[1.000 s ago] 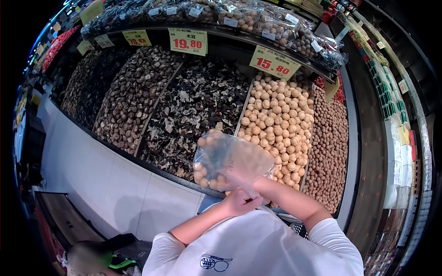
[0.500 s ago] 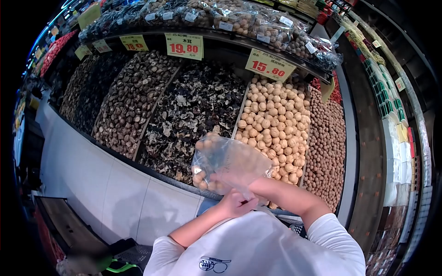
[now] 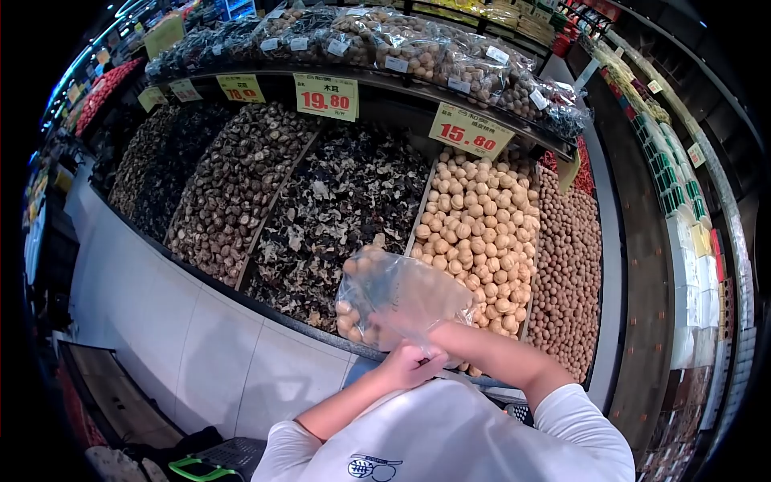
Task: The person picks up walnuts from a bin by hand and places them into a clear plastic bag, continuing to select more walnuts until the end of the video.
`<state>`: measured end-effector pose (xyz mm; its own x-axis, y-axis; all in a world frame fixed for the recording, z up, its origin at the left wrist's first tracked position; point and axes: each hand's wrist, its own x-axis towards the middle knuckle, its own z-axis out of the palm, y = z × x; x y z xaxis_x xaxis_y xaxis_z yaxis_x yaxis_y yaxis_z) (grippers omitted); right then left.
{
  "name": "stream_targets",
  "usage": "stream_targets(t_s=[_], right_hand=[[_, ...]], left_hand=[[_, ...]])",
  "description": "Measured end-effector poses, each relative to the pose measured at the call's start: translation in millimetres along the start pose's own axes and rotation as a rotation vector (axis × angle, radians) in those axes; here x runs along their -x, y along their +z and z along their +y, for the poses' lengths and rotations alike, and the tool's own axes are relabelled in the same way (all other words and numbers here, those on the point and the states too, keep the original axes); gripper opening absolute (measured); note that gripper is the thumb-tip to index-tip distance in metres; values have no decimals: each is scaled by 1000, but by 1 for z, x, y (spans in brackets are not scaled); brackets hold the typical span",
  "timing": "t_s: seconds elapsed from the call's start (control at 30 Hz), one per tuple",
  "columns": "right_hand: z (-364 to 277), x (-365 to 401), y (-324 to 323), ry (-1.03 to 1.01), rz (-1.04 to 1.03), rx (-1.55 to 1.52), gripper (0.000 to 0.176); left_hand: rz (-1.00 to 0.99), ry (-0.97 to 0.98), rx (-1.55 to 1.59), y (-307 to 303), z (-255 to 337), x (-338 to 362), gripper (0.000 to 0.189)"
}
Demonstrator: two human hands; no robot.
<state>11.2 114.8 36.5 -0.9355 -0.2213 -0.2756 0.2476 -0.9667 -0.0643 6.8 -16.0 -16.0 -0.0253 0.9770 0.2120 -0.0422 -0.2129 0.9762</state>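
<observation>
I hold a clear plastic bag (image 3: pixel 401 297) partly filled with pale round walnuts close to my chest, in front of the walnut bin (image 3: pixel 482 233). My left hand (image 3: pixel 414 365) grips the bag's gathered neck from below. Right beside it, my right hand (image 3: pixel 438 331) is closed on the same neck, mostly hidden behind the plastic. The bag leans up and to the left, with the nuts settled at its far end.
The sloped display has bins of dried mushrooms (image 3: pixel 233 177), black wood-ear fungus (image 3: pixel 345 201) and small brown nuts (image 3: pixel 570 265). Yellow price tags 19.80 (image 3: pixel 325 95) and 15.80 (image 3: pixel 470 132) hang from a shelf of bagged goods. A green-handled basket (image 3: pixel 201 464) sits on the floor at the left.
Both hands have stayed on the bag's neck, shifting slightly as they work it. The view has tipped a little; the bag sits at about the same place.
</observation>
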Motion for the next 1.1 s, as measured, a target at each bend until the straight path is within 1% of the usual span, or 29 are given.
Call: stream_targets(t_s=[0.07,0.17,0.2,0.27,0.3,0.53,0.63,0.7,0.8,0.83,0.9,0.93,1.03,1.1], right_hand=[[-1,-2,3,11,-40,-13,42],[-1,-4,7,40,-92,-43,41],[-2,-4,10,47,-109,-59,41],[-2,-4,14,70,-144,-84,41],[-1,-4,16,80,-163,-96,40],[0,-2,32,151,-325,-196,39],[-4,2,38,174,-388,-215,39],[-8,4,35,158,-411,-207,37],[-16,6,4,39,-326,-97,35],[-20,7,-10,-15,-257,-26,35],[-27,9,-38,-98,-98,148,36],[-28,12,-53,-123,-20,229,37],[-25,27,-96,-146,166,383,41],[-20,43,-119,-129,232,379,45]], left_hand=[[37,-23,-40,1,0,0,27],[32,-52,-43,0,3,0,29],[31,-47,-50,-1,0,2,29],[-16,-88,-47,-2,-6,4,23],[28,-84,-42,0,-1,2,29],[43,-57,-36,2,-7,0,27],[14,-83,-70,-1,-7,-4,27],[58,-142,-79,-3,-1,-5,27],[61,-136,-125,-10,-2,-7,24],[42,-144,-132,-10,1,-8,24],[133,-162,-74,-8,6,-9,22],[115,-168,-76,-9,5,-8,22],[132,-219,-77,-13,-2,-4,21],[191,-266,-26,-14,-2,-3,22]])
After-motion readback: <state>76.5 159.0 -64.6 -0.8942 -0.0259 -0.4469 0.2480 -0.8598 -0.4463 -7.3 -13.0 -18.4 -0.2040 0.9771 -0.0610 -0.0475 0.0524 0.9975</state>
